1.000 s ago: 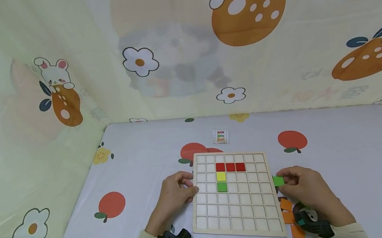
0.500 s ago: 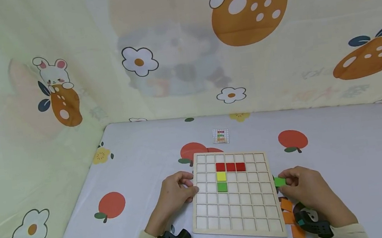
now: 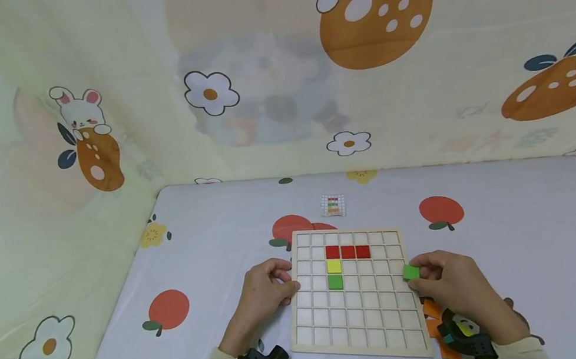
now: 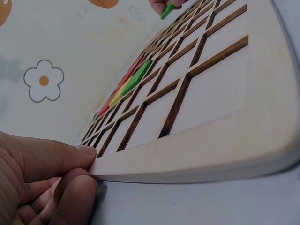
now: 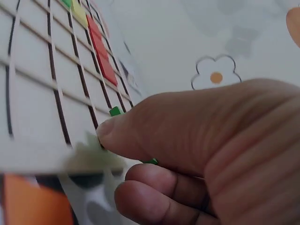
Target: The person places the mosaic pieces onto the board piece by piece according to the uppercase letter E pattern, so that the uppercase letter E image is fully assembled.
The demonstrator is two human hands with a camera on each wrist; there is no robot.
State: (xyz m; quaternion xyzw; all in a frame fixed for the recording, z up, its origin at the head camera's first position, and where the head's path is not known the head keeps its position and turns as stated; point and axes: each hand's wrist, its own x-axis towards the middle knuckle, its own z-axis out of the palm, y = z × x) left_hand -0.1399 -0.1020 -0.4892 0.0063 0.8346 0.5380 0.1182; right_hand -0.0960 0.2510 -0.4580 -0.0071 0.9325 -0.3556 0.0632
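Observation:
A wooden grid board (image 3: 361, 350) lies on the table, with three red tiles (image 3: 348, 252) in a row, one yellow tile (image 3: 333, 266) and one green tile (image 3: 334, 282) in its cells. My left hand (image 3: 263, 292) grips the board's left edge, and the left wrist view shows its fingertips (image 4: 86, 151) at the rim. Between thumb and fingers, my right hand (image 3: 451, 279) pinches a second green tile (image 3: 411, 272) over the board's right edge. In the right wrist view the thumb (image 5: 140, 122) covers most of that tile.
Several orange tiles (image 3: 431, 307) lie beside the board's lower right edge, partly under the right wrist. A small card with a coloured grid pattern (image 3: 333, 205) sits behind the board. A patterned curtain (image 3: 270, 116) closes off the back of the table.
My right hand has moved left with the green tile, from beside the board to over its right edge. The left hand and the board stay in place.

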